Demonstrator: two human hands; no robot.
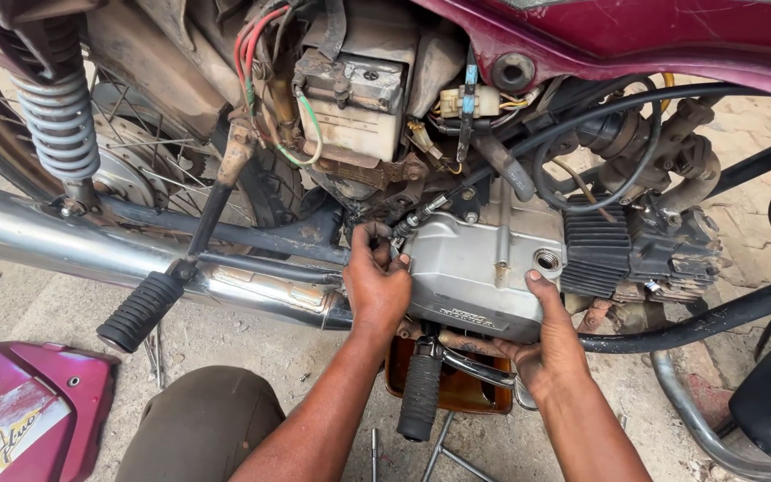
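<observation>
- Left hand (377,284) curls its fingers over the rear upper corner of the engine side cover (479,272), gripping its edge.
- Right hand (548,344) lies open under the cover's lower front, thumb pressed flat on its face.
- Cover sits against the motorcycle's engine, long axis running rear to front, face outward.
- Dull silver metal, grimy, with a round threaded hole near the cylinder fins (597,252).
- Oil tray (457,393) sits below.

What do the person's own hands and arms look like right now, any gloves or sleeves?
Both are bare. The left hand and right hand wear no gloves, rings or watch that show, and both forearms are uncovered to the picture's lower edge, with no sleeves in view. Dark grime, likely grease, smudges the fingers and knuckles.
</observation>
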